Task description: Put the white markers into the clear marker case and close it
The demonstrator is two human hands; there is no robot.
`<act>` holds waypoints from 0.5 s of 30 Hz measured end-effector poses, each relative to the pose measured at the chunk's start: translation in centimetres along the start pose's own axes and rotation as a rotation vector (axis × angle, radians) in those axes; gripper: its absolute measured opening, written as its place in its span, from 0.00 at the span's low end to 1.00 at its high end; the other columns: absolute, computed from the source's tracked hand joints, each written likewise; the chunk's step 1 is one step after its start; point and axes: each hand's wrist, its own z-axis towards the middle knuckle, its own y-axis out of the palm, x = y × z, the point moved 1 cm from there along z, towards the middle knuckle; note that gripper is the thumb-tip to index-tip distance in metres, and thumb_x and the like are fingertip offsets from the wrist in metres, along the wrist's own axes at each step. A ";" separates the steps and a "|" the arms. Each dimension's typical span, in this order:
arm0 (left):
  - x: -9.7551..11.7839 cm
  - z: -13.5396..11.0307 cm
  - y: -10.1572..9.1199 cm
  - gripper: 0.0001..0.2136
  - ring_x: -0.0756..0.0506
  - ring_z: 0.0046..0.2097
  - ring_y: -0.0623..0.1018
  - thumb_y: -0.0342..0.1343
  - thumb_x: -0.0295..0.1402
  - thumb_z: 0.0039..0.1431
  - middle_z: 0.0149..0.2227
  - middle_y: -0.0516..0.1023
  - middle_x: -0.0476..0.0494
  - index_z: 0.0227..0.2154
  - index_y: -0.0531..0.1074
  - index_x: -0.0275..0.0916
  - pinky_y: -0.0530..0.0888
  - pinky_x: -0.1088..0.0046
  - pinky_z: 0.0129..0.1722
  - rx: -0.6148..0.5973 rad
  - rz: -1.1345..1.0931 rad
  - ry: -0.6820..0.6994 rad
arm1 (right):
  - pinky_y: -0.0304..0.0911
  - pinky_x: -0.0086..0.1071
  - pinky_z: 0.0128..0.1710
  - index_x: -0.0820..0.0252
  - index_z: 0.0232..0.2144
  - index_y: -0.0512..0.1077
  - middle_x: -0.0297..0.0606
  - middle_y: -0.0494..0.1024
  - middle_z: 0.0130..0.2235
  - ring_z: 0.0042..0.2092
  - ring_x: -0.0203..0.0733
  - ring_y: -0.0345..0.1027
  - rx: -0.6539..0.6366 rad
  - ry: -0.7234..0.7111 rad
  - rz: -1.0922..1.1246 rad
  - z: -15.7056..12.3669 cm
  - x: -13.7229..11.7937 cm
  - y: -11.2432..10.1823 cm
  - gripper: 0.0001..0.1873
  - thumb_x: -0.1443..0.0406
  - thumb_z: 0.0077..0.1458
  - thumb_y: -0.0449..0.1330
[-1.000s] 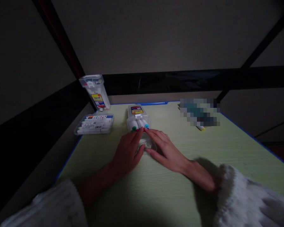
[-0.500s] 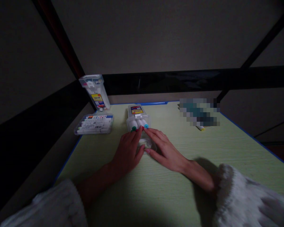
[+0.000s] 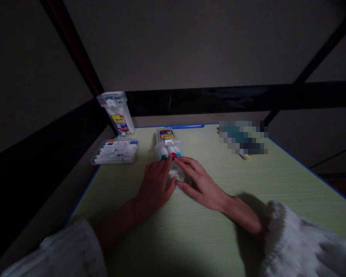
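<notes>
A clear plastic marker box (image 3: 167,142) lies on its side in the middle of the pale green table (image 3: 190,231), its open end toward me with green, red and blue marker caps (image 3: 171,155) showing. My left hand (image 3: 155,186) and my right hand (image 3: 200,182) rest on the table in front of that end, fingers stretched out, fingertips touching the marker ends. Between the two hands lies the clear lid (image 3: 178,176) of the box, partly covered. Neither hand grips anything.
A flat clear case of markers (image 3: 115,151) lies at the back left. Behind it a tall marker box (image 3: 115,112) leans against the dark frame. A blurred patch (image 3: 242,136) with a yellow-tipped pen (image 3: 244,156) sits at the back right. Dark rails surround the table.
My fingertips have shifted slightly at the box's open end, so the red cap now shows between the green and blue ones. The arms have barely moved.
</notes>
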 end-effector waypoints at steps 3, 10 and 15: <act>0.0 0.0 0.0 0.27 0.39 0.42 0.66 0.45 0.30 0.56 0.37 0.68 0.38 0.58 0.47 0.31 0.62 0.60 0.43 -0.016 -0.006 -0.019 | 0.51 0.45 0.55 0.59 0.58 0.50 0.45 0.57 0.55 0.57 0.46 0.49 0.000 0.000 -0.009 0.0 0.0 0.0 0.28 0.62 0.56 0.51; -0.1 0.0 0.1 0.27 0.39 0.43 0.66 0.45 0.30 0.56 0.37 0.69 0.39 0.58 0.46 0.31 0.63 0.60 0.42 -0.008 -0.021 -0.006 | 0.51 0.44 0.56 0.60 0.57 0.50 0.45 0.57 0.55 0.57 0.45 0.49 -0.005 -0.008 -0.001 0.0 0.2 0.1 0.27 0.62 0.57 0.50; -0.2 0.0 0.2 0.26 0.39 0.43 0.66 0.45 0.30 0.55 0.37 0.69 0.38 0.58 0.48 0.30 0.63 0.61 0.42 0.004 -0.022 0.003 | 0.51 0.46 0.55 0.57 0.58 0.50 0.44 0.56 0.56 0.57 0.46 0.49 -0.001 -0.016 0.003 0.0 0.0 0.0 0.27 0.61 0.57 0.50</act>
